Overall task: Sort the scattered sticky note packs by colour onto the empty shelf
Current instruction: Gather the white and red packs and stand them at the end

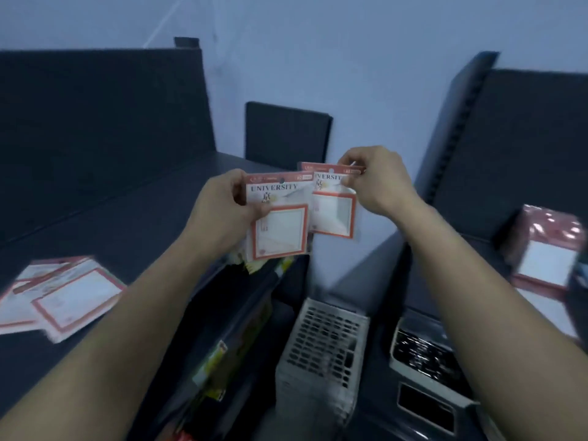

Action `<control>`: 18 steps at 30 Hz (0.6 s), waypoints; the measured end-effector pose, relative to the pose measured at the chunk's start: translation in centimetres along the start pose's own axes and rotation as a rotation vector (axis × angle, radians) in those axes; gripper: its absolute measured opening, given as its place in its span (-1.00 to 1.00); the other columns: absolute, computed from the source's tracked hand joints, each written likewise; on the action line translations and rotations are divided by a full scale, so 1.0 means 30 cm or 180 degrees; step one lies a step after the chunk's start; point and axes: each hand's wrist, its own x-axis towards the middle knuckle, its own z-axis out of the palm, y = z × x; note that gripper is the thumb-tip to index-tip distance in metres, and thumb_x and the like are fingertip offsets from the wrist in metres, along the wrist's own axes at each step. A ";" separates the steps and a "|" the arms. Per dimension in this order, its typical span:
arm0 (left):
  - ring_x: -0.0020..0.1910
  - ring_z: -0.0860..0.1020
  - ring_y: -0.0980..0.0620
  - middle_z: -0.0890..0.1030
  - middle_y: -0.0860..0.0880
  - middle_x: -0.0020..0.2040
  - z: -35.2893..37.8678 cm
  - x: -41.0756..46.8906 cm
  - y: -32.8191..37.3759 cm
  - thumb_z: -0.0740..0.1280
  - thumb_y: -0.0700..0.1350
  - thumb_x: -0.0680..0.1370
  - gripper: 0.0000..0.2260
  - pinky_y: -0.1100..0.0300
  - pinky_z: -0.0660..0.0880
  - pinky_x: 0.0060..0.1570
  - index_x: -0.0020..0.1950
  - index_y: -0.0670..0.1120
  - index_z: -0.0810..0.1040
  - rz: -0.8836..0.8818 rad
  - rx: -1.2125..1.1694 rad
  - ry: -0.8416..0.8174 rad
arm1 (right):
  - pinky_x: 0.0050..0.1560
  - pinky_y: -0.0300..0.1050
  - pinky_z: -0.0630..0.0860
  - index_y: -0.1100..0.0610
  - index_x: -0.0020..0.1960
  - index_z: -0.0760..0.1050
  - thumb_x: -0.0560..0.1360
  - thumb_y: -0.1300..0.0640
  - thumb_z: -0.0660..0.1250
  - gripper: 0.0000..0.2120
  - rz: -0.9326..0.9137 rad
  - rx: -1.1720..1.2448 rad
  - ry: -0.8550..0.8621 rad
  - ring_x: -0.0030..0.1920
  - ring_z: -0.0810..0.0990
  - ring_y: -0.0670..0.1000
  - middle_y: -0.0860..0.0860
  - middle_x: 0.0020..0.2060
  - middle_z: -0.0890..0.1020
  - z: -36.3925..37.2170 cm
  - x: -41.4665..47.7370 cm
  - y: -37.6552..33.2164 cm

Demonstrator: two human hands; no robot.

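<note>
Both hands are up over the gap between shelves, each holding one red-bordered sticky note pack.
Left hand (219,211) grips the near pack (281,232) by its side; right hand (378,183) pinches the far pack (335,214) at its top corner, edges overlapping. Loose red packs (63,294) lie on the dark shelf (133,218) at left.

Head camera looks forward and down over the shelf (133,214).

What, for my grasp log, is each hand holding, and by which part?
Left hand holds a red-bordered pack by its left edge; right hand pinches a second red-bordered pack by its top right corner.
</note>
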 end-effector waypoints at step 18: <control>-0.14 0.62 0.01 0.63 0.01 -0.13 0.827 0.000 0.303 0.39 -0.34 0.46 -0.83 0.17 0.58 -0.13 -0.05 -0.13 0.51 0.0525 -0.0521 -0.1597 | 0.10 0.06 0.55 0.07 0.08 0.60 0.54 0.26 0.26 -0.79 0.1383 -0.0608 0.0531 0.03 0.60 0.09 0.05 0.02 0.64 -0.560 -0.330 0.652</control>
